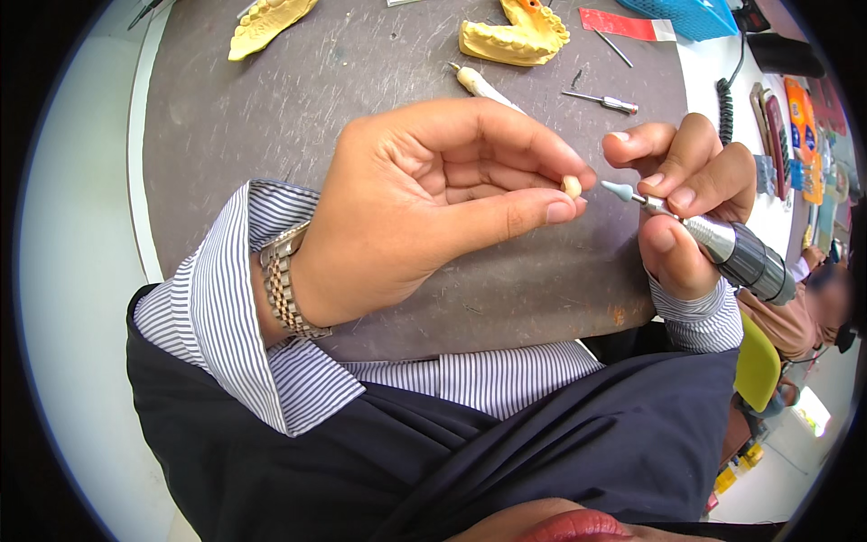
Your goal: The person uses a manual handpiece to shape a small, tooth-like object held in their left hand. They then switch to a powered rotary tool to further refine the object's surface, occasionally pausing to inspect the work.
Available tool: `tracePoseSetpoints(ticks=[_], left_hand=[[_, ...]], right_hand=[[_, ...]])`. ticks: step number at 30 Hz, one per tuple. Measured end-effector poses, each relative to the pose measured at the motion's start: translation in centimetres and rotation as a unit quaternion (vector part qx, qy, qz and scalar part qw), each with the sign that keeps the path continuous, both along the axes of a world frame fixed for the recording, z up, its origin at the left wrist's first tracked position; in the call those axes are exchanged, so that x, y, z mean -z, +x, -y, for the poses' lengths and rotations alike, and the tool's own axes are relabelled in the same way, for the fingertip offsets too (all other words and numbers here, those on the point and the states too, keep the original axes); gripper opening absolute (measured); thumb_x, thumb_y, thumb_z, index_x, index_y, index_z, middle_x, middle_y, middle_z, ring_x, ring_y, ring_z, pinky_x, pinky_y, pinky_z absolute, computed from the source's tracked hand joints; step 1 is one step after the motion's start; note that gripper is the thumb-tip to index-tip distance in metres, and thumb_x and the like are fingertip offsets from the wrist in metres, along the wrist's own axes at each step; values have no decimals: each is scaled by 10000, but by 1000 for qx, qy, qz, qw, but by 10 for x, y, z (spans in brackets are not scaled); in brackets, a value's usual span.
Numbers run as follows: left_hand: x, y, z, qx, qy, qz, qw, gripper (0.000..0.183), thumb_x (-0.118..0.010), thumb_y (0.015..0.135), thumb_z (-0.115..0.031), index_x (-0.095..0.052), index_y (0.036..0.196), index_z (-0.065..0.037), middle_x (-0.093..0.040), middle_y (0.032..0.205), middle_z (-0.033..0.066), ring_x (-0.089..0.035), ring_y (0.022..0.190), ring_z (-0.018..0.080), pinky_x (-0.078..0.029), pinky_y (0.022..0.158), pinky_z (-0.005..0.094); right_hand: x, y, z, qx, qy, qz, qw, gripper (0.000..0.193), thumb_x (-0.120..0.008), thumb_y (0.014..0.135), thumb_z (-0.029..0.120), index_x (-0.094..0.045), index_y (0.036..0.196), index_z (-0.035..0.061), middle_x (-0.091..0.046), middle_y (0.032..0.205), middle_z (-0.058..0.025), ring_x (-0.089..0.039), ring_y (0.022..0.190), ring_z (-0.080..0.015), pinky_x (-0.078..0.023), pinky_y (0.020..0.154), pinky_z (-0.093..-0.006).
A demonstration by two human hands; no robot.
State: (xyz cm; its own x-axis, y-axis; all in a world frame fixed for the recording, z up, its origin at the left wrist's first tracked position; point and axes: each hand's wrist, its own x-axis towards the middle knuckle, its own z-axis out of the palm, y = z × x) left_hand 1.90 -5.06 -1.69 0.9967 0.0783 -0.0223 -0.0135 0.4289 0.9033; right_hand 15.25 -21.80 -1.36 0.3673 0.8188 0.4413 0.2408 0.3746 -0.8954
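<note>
Between thumb and fingertips, my left hand [406, 208] pinches a small cream tooth crown [571, 187]. Facing it from the right, my right hand [700, 176] grips a dental rotary handpiece [745, 257] with a silver front and black body. A pale blue-grey pointed grinding tip [618, 190] sticks out of the handpiece toward the crown, with a short gap between them. Both hands are above a scratched brown mat [217, 135]. The inner side of the crown is hidden by my fingers.
Beyond my hands lie a yellow dental cast [515, 41], another cast piece [269, 25], a white-handled tool [483, 86], a slim metal tool [605, 101] and a red strip [623, 23]. A blue basket [691, 14] and coiled cord [725, 113] are at right. Another person [786, 316] sits farther right.
</note>
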Motion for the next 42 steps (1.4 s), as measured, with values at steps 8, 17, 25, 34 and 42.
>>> tracePoseSetpoints(ticks=[8,17,25,34,42], left_hand=[[1,-2,1,2,-17,-2,1000,228,-561,794,106,-560,1018,63,-600,1023,187,-610,950,236,-503,853,312],[2,-2,0,9,18,23,1000,229,-555,785,128,-565,1008,79,-574,1036,193,-608,940,248,-512,846,318],[4,-2,1,5,30,41,999,221,-556,784,128,-568,999,80,-570,1038,194,-605,941,246,-520,837,328],[5,-2,0,13,28,42,999,225,-552,788,126,-568,1006,73,-574,1035,188,-608,940,242,-514,837,312],[7,-2,1,5,17,47,999,228,-557,784,126,-569,1004,71,-578,1018,183,-610,933,238,-514,836,315]], right_hand=[[-3,-2,0,-43,-25,-21,999,209,-634,767,35,-439,840,61,-482,849,-80,-548,1053,-347,-463,920,-420],[-1,-2,-2,-56,-14,-46,997,213,-625,754,-13,-436,831,47,-466,842,-81,-560,1040,-329,-467,918,-430],[2,3,-2,-72,-12,-36,997,211,-616,749,-23,-434,826,52,-465,836,-76,-561,1041,-319,-467,920,-424],[3,1,-2,-62,-10,-74,995,196,-609,771,19,-425,828,56,-468,831,-77,-566,1034,-321,-493,885,-418],[2,0,0,-59,-22,-46,997,209,-621,754,2,-435,826,64,-470,833,-72,-567,1034,-317,-480,904,-410]])
